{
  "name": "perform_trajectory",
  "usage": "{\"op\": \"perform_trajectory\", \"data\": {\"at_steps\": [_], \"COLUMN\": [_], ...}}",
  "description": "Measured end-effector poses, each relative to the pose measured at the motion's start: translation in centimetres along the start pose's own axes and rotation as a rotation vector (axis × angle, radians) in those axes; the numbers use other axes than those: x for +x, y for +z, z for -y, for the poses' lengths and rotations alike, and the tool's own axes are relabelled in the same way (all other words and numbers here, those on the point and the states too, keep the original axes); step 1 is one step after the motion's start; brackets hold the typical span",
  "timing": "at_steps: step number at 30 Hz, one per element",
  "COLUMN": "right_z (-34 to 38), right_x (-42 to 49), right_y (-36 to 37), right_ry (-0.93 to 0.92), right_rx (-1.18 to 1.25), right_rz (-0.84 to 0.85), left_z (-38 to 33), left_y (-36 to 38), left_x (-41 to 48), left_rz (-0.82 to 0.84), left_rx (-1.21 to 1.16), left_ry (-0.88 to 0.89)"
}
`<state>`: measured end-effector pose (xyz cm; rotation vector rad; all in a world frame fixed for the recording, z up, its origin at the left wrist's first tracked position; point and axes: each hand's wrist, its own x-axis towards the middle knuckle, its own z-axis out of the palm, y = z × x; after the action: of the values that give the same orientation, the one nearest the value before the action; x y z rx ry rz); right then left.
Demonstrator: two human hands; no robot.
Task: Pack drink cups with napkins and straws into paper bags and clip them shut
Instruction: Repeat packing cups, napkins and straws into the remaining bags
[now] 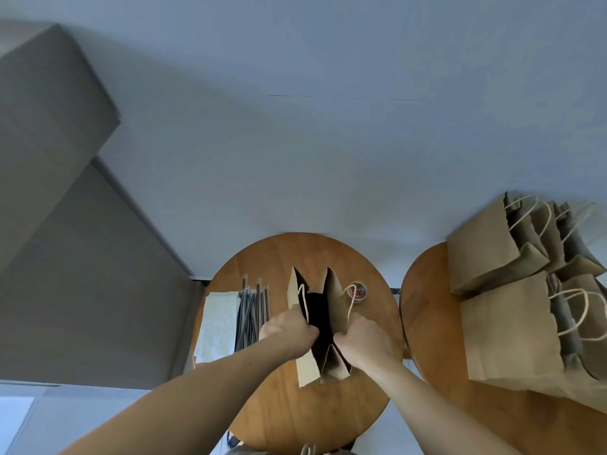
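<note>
Pinching opposite rims of the paper bag (335, 290), upright at the middle of the round worktop (295, 415), with left grip (290, 333) and right grip (363, 336). Pull apart evenly, square the gussets, keep the base flat, mind the straws (251, 315) just beside. Leave the mouth wide enough for loading.

Matt brown paper bag (335, 290) (twisted-cord handles) on a smooth, lightly glossy wooden table (279, 405).
</note>
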<state>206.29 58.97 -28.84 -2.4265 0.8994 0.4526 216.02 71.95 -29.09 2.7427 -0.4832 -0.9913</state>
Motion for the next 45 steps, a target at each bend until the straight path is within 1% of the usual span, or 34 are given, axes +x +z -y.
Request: {"op": "perform_trajectory", "data": {"at_steps": [3,5,8,12,14,17,20,23,25,27,29,31,33,35,38,42,45], "right_z": [-1.0,-2.0,-3.4,-3.6,-2.9,-2.0,-1.8,-2.1,-2.1,-1.9,-1.4,-0.2,1.7,4.0,7.6,12.6,16.8], "right_x": [0.1,0.0,-0.3,-1.0,-1.5,-1.8,-1.8,-1.9,-2.0,-1.9,-1.8,-1.3,-0.6,0.1,1.0,1.5,1.4], "right_y": [-0.9,-1.2,-1.5,-0.9,-0.3,-0.1,-0.5,-1.3,-2.2,-3.1,-4.1,-5.4,-6.6,-8.0,-9.7,-11.6,-13.0], "right_ry": [0.042,0.047,0.055,0.035,-0.01,-0.048,-0.072,-0.084,-0.093,-0.104,-0.126,-0.173,-0.241,-0.302,-0.389,-0.494,-0.569], "right_rx": [-0.029,-0.069,-0.13,-0.164,-0.147,-0.127,-0.106,0.009,0.086,0.087,0.052,0.004,-0.05,-0.076,-0.114,-0.184,-0.232], "right_rz": [-0.008,-0.028,-0.075,-0.061,-0.031,0.016,0.074,0.213,0.305,0.35,0.317,0.236,0.147,0.079,0.024,-0.016,-0.053], "left_z": [1.4,3.0,5.4,6.5,6.2,5.7,5.7,6.2,6.5,6.6,6.2,5.6,4.8,4.1,3.7,4.8,6.2], "left_y": [-0.2,-0.5,-0.9,-0.4,0.5,1.1,0.2,-1.4,-2.7,-3.9,-4.9,-6.3,-8.3,-10.6,-14.1,-18.6,-22.2], "left_x": [0.6,0.9,1.1,1.1,1.0,1.3,1.9,2.4,2.5,2.6,2.8,2.8,2.7,2.3,1.6,0.0,-2.0], "left_rz": [-0.102,-0.14,-0.17,-0.156,-0.086,0.065,0.158,0.344,0.441,0.449,0.37,0.175,-0.04,-0.175,-0.291,-0.387,-0.469], "left_rx": [0.02,0.055,0.088,0.056,0.012,-0.031,-0.084,-0.157,-0.135,-0.074,0.017,0.121,0.167,0.181,0.24,0.335,0.326], "left_ry": [-0.039,-0.059,-0.088,-0.034,0.049,0.167,0.2,0.225,0.248,0.268,0.29,0.309,0.316,0.321,0.303,0.257,0.211]}}
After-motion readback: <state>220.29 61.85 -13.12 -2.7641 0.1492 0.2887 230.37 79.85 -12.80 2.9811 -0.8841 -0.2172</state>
